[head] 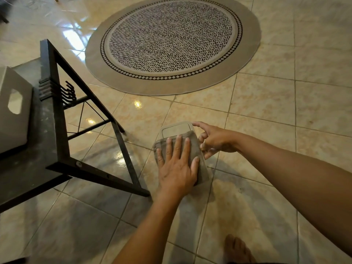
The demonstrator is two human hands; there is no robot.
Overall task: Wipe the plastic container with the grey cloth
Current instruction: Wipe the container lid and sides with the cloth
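A beige plastic container with a flip lid is held above the tiled floor, its lid end pointing away from me. The grey cloth is draped over its near side. My left hand lies flat on the cloth with fingers spread, pressing it against the container. My right hand grips the container's right edge, fingertips on the lid corner and thumb lower on the side. The container's lower part is hidden under the cloth and my left hand.
A black metal-framed table stands at the left, bearing a grey box with a handle hole. A round patterned rug lies on the glossy tiles beyond. A bare foot shows at the bottom.
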